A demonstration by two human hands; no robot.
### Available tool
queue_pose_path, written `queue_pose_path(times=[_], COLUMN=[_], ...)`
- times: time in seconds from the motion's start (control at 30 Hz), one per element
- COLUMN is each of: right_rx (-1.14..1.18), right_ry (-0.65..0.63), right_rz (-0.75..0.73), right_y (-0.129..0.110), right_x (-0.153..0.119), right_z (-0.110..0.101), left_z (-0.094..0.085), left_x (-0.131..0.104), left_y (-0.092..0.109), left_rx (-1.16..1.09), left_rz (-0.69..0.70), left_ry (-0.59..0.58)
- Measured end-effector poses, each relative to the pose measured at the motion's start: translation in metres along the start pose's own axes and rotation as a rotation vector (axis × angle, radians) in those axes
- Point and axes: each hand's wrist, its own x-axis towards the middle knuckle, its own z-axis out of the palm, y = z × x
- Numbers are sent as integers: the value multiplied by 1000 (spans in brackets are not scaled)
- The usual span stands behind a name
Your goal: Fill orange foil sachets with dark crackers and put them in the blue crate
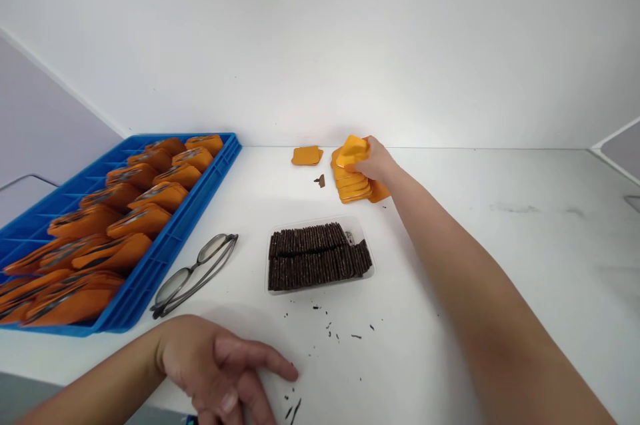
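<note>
White bench [430,345] against a white wall [350,45]; dark crumbs [330,332] scattered near the tub [320,255]. My right fingers [367,153] are clamped on a yellow packet [353,149] above the stack [354,186]; my left fingers [257,375] are spread, empty, at the front.

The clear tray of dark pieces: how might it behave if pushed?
The clear tray would probably slide flat, being low and broad. Its dark pieces stand on edge, so those beside the gap might topple. Nearby crumbs hint at brittleness.
</note>
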Motion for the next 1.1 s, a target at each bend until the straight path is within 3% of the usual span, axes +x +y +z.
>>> queue_pose_path(times=[0.17, 0.37, 0.5, 0.57, 0.63, 0.7, 0.77, 0.83, 0.93, 1.0, 1.1], right_rx=[98, 218, 449, 571, 662, 692, 739, 796, 759, 643, 529], right_ry=[183, 312, 355, 305, 209, 154, 234, 416, 647, 701, 636], right_rz=[-159, -485, -760, -839, -864, -874, -912, -944, -965, -942, -857], right_y=[-8, -42, -72, -90, -109, -125, -138, -146, -148, -147, -145], right_x=[-11, -41, -80, -108, -139, -167, -190, -207, -222, -226, -229], right_z=[-21, -59, -89, -100, -104, -100, -88, -71, -49, -40, -39], left_z=[3, 15, 44, 73, 106, 132, 146, 150, 150, 151, 154], left_x=[-2, -6, 9, 24, 41, 57, 72, 86, 109, 123, 135], left_y=[4, 8, 14, 23, 39, 59, 83, 108, 139, 152, 163], left_rx=[121, 211, 317, 368, 414, 541, 696, 681, 599, 550, 458], left_rz=[27, 19, 120, 249, 440, 745, 1046, 1193, 1238, 1316, 1461], left_ry=[-41, 118, 197, 302, 521, 803, 944, 891, 743, 709, 730])
